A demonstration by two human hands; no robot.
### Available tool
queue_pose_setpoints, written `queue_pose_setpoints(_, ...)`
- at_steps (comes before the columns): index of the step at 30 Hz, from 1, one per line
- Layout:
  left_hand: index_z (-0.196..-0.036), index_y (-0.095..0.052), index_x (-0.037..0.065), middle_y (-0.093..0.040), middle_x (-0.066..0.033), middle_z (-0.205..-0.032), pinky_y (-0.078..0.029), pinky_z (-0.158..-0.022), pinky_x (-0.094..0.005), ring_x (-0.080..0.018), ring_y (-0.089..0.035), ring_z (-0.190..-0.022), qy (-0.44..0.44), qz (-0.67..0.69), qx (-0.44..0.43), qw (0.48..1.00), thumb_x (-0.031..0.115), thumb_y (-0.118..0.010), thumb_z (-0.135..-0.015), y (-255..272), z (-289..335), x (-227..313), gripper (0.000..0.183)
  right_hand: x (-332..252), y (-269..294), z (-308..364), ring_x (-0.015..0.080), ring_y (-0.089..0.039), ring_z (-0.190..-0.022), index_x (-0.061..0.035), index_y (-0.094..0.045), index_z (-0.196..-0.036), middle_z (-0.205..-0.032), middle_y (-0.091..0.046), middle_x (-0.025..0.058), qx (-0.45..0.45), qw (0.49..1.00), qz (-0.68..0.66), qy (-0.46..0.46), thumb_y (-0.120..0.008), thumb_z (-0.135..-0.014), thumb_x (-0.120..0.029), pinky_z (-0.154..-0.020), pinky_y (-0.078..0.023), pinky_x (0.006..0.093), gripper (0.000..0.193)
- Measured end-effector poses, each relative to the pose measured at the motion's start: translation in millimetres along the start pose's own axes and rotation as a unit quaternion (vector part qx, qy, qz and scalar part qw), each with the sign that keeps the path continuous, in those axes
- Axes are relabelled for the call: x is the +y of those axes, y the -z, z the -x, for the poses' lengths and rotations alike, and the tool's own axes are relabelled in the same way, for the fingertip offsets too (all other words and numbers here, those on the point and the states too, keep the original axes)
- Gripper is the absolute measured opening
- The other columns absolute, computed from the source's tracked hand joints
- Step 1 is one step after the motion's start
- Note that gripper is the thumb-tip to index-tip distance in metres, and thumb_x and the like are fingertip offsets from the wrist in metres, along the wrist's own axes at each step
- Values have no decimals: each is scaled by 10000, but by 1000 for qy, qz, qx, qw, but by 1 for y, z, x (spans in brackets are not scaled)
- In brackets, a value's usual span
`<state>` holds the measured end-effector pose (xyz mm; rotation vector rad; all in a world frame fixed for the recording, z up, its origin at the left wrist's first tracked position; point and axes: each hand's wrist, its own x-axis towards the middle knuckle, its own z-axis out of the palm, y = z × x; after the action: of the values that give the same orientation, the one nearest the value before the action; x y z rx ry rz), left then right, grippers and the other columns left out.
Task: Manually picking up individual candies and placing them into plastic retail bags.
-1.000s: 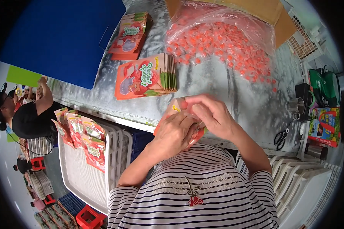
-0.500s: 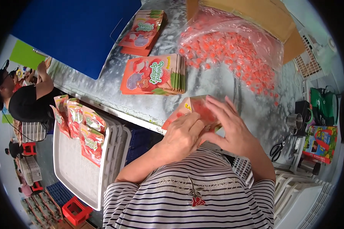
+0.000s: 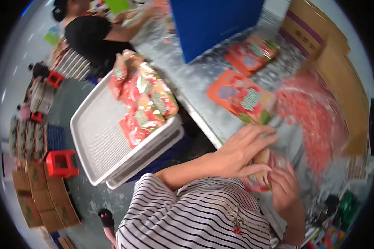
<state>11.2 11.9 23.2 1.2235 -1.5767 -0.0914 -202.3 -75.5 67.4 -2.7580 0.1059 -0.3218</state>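
Observation:
At the table edge, in front of my striped shirt, a red and pink candy pouch [image 3: 257, 181] stands between my hands. My left hand [image 3: 242, 151] reaches over it with fingers stretched apart, the thumb lying across the pouch's upper part. On the other side, my right hand [image 3: 285, 187] has its fingers curled round the pouch's edge; its palm is partly hidden. Just beyond my left fingertips lies a stack of flat printed pouches [image 3: 242, 96], and a second stack [image 3: 255, 52] is behind it. Motion blurs the fingers somewhat.
Right of the stacks, small red wrapped candies [image 3: 309, 120] spill from a clear bag beside a cardboard box [image 3: 336, 79]. Filled pouches [image 3: 147, 103] lie in a white tray [image 3: 99, 137] at left. A blue panel [image 3: 214, 25] stands on the table; a co-worker [image 3: 89, 35] works beyond.
The view has swung left, showing more of the tray and floor. My left hand's fingers have spread from a pinch at the pouch. My right hand's fingers have curled in round it.

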Motion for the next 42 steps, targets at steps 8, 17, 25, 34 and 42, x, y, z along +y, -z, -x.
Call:
queue_pose_setpoints(8,-1344,-449,-35,-603,-180,-1078,-476,-839,-363,-305,-604,-978,147,320,-164,922,185,-515,-963,0,47,-21,445,-6,-5,-26,349,-589,-1012,-1,-568,-889,-990,-611,142,-34,999,-22,20,-639,-771,-50,-998,-394,570,146)
queue_pose_setpoints(17,-1324,-448,-38,-550,-217,-1132,-483,-819,-420,-372,-575,-982,118,205,-69,969,75,-506,-884,1,59,-7,458,-23,-10,-55,371,-585,-1019,80,-557,-1134,-1114,-601,238,-68,991,79,79,-647,-881,-172,-866,-465,433,368)
queue_pose_setpoints(25,-1215,-518,-50,-615,-187,-994,-498,-681,-424,-379,-608,-835,94,195,3,976,95,-568,-810,-18,82,-6,434,7,-30,-83,342,-587,-813,18,-626,-870,-883,-626,199,-362,910,-189,-66,-650,-844,-166,-742,-454,409,187)
queue_pose_setpoints(34,-1306,-457,-57,-600,-231,-1075,-500,-767,-418,-393,-609,-921,132,189,70,971,50,-496,-877,-12,90,-10,444,-19,-18,-97,271,-566,-680,18,-591,-837,-748,-603,188,-239,946,-184,-117,-660,-842,-164,-638,-452,368,195)
queue_pose_setpoints(42,-1324,-440,-59,-606,-245,-1103,-491,-838,-378,-372,-619,-982,175,289,-56,940,87,-461,-931,-17,85,5,420,29,-45,-63,293,-632,-811,-30,-573,-868,-908,-638,125,-381,899,-217,-3,-700,-741,-82,-800,-505,412,187)
